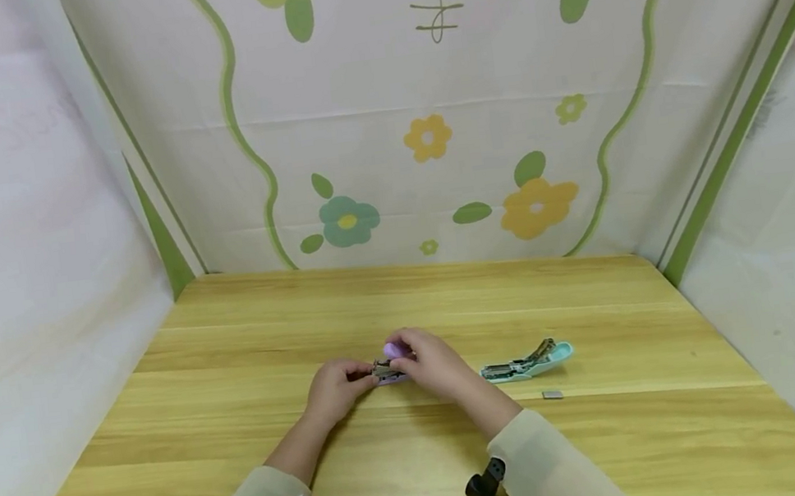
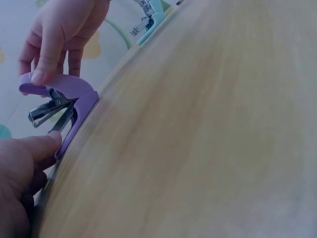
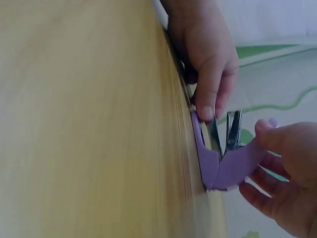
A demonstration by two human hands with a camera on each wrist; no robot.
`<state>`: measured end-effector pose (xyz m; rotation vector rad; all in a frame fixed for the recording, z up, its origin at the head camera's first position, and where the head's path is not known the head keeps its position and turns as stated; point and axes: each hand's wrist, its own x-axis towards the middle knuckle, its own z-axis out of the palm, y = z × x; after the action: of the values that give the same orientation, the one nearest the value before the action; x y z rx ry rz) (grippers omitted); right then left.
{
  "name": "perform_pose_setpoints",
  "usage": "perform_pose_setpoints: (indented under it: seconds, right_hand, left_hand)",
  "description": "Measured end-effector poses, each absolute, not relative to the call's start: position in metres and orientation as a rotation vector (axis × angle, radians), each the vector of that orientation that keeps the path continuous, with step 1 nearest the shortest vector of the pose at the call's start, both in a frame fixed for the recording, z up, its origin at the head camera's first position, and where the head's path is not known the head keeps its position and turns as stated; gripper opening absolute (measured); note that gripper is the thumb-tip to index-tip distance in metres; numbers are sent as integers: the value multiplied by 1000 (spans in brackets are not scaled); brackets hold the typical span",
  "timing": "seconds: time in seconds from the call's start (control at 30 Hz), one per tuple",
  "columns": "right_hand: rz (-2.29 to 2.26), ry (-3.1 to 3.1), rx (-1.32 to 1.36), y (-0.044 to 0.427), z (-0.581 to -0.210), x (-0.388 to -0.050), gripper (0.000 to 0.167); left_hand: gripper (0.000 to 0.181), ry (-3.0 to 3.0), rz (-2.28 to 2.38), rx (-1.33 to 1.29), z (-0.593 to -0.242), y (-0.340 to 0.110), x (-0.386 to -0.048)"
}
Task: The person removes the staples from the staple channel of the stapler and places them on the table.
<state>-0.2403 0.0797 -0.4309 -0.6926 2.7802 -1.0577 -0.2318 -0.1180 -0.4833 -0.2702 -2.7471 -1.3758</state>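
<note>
A purple stapler lies on the wooden table with its top cover swung up and its metal magazine showing. My right hand holds the raised cover between thumb and fingers, plain in the left wrist view, where the right hand is at the top. With thumb and fingers my left hand pinches the front end of the stapler's base, by the metal rail. In the head view the right hand hides part of the purple stapler.
Right of my hands lies a teal stapler, also opened up. A small grey strip of staples lies in front of it. White flower-printed cloth walls the table's back and sides. Black wrist cameras sit at both cuffs.
</note>
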Motion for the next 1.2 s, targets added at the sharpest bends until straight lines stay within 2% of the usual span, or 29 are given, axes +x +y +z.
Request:
perform_pose_setpoints:
  seconds: [0.23,0.5,0.97,1.2]
  right_hand:
    - [-1245,2671,-684,98,-434,-241,41]
    - [-1398,2637,-588,113,-434,-239,34]
    - [-1378,2683,-334,144,-433,-244,36]
    - [-1332,2679,-327,160,-436,-245,28]
  left_hand:
    - [12,-2760,-1384,-226,-484,-118,-231]
    - [14,-2767,-1374,-210,-484,-117,-230]
    - [11,-2772,-1371,-221,-486,-116,-232]
    - [11,-2765,-1353,-230,-486,-117,-232]
